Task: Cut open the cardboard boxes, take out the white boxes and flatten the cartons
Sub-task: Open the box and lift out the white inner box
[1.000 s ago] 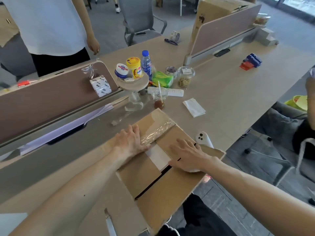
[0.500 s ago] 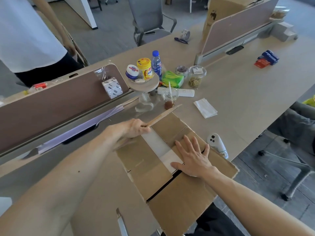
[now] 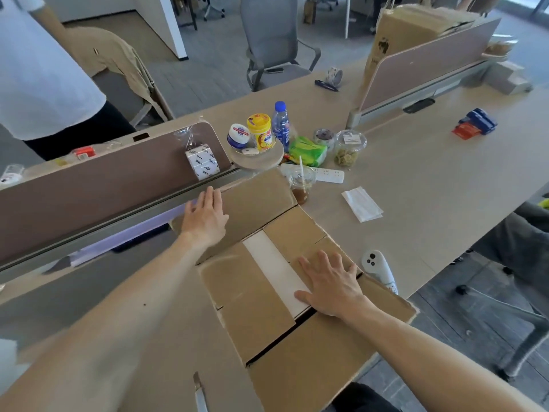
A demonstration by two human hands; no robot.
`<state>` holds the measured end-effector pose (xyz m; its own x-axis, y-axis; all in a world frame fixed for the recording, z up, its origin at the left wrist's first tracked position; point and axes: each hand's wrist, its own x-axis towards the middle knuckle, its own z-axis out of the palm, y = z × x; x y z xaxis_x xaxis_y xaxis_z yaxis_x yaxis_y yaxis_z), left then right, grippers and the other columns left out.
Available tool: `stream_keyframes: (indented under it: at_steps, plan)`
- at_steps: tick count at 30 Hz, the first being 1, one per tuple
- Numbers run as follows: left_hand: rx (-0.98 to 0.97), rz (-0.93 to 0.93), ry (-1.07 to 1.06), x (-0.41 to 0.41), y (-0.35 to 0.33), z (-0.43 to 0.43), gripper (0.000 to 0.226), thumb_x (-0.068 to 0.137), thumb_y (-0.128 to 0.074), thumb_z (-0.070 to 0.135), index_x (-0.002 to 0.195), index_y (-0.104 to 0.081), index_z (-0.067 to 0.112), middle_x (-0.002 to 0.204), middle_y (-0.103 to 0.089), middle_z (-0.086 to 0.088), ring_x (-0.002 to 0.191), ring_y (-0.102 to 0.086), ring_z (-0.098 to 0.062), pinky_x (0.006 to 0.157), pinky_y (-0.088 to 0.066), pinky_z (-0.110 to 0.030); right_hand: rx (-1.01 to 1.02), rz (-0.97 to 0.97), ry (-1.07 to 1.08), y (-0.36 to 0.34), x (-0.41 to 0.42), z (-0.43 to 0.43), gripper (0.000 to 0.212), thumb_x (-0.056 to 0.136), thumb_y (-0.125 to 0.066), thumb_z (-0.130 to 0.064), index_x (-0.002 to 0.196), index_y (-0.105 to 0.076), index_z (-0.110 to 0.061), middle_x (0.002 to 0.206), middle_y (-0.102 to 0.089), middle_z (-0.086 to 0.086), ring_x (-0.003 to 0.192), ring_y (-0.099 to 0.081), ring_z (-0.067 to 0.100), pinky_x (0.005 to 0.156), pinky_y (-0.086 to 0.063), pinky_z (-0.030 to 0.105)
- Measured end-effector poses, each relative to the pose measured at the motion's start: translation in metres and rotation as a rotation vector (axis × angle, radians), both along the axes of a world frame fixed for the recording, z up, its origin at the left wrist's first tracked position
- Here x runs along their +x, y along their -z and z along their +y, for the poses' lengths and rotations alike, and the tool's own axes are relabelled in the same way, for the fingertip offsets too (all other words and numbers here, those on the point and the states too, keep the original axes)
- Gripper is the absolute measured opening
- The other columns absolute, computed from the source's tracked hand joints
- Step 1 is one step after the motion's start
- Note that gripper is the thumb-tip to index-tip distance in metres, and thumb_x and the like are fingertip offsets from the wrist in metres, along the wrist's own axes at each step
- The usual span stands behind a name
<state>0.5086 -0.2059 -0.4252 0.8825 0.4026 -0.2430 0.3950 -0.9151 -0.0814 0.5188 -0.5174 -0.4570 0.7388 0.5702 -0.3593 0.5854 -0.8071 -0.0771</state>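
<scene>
From the head view, the cardboard box (image 3: 255,304) lies at the near edge of the desk (image 3: 416,185). The left hand (image 3: 205,217) presses its far flap (image 3: 258,197) flat, fingers straight and close together. The right hand (image 3: 329,281) rests on the right flap, fingers spread, with the thumb touching the white box (image 3: 274,263) that shows between the flaps. A blurred grey thing (image 3: 199,392) at the bottom edge may be a knife.

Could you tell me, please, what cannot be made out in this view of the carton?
Head view:
1. White box: only a strip shows; carton flaps and the right hand cover the rest.
2. Grey object: cut off by the bottom edge, unidentifiable.
3. Yellow jar: label too small to read.
4. Person in a white shirt: cut off by the top and left edges.
</scene>
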Motion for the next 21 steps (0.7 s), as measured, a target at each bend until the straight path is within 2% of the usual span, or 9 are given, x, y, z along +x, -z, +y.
stream_keyframes:
  at_steps: [1,3,7,9,12,15,18,21]
  plan:
    - [-0.007,0.028,-0.024,-0.003,0.01,-0.006,0.068,0.107,-0.023,0.044,0.159,0.001,0.007,0.168,0.004,-0.013,0.155,-0.002,-0.028,0.123,-0.011,-0.052,0.003,-0.013,-0.015,-0.001,0.002,0.002,0.075,0.084,-0.044,-0.073,0.146,-0.014,-0.042,0.143,-0.026,0.004,0.129,-0.028,0.034,0.101,-0.031,0.06]
    - [-0.084,0.094,-0.075,-0.012,0.027,-0.022,0.075,0.103,-0.017,0.057,0.16,0.001,0.01,0.168,0.008,-0.011,0.155,0.003,-0.027,0.123,-0.003,-0.053,0.003,-0.021,-0.038,-0.003,0.008,0.006,0.071,0.084,-0.046,-0.071,0.142,-0.017,-0.044,0.137,-0.031,0.006,0.124,-0.032,0.036,0.097,-0.035,0.058]
    - [-0.268,0.1,-0.185,-0.033,0.046,-0.061,0.099,0.09,-0.017,0.08,0.16,0.004,0.013,0.168,0.01,-0.008,0.155,0.004,-0.026,0.123,-0.004,-0.055,0.007,-0.03,-0.075,-0.004,0.015,0.017,0.074,0.081,-0.052,-0.067,0.143,-0.019,-0.044,0.129,-0.037,0.012,0.117,-0.037,0.044,0.083,-0.042,0.054]
    - [-0.237,0.09,-0.215,-0.041,0.047,-0.074,0.112,0.082,-0.018,0.089,0.16,0.009,0.014,0.167,0.014,-0.008,0.154,0.008,-0.028,0.122,-0.004,-0.056,0.008,-0.028,-0.103,-0.004,0.019,0.021,0.075,0.081,-0.055,-0.066,0.142,-0.019,-0.043,0.127,-0.039,0.014,0.116,-0.039,0.044,0.079,-0.045,0.052]
    - [-0.183,0.119,-0.217,-0.052,0.046,-0.092,0.121,0.073,-0.02,0.097,0.158,0.013,0.018,0.165,0.023,-0.009,0.153,0.017,-0.031,0.121,0.001,-0.06,0.003,-0.006,-0.133,-0.007,0.029,0.025,0.072,0.083,-0.057,-0.064,0.142,-0.022,-0.04,0.124,-0.04,0.014,0.115,-0.042,0.042,0.081,-0.048,0.057]
    - [-0.242,0.124,-0.227,-0.063,0.05,-0.115,0.103,0.084,-0.027,0.086,0.158,0.011,0.026,0.164,0.028,-0.006,0.151,0.022,-0.032,0.119,0.002,-0.062,-0.029,0.008,-0.179,-0.008,0.039,0.026,0.064,0.091,-0.049,-0.059,0.145,-0.022,-0.04,0.13,-0.038,0.012,0.119,-0.042,0.036,0.085,-0.049,0.057]
    - [-0.231,0.044,-0.222,-0.071,0.053,-0.124,0.07,0.096,-0.025,0.064,0.156,0.0,0.038,0.167,0.016,0.003,0.154,0.011,-0.025,0.116,-0.008,-0.063,-0.05,0.038,-0.215,-0.007,0.041,0.029,0.056,0.097,-0.04,-0.045,0.148,-0.017,-0.045,0.135,-0.032,0.008,0.123,-0.038,0.032,0.089,-0.047,0.059]
    - [-0.181,0.021,-0.242,-0.072,0.046,-0.13,0.061,0.094,-0.031,0.057,0.151,-0.015,0.04,0.167,0.004,0.007,0.153,-0.002,-0.024,0.111,-0.019,-0.061,-0.023,0.031,-0.291,-0.006,0.038,0.034,0.059,0.093,-0.036,-0.024,0.146,-0.02,-0.045,0.134,-0.03,0.007,0.122,-0.035,0.032,0.087,-0.048,0.059]
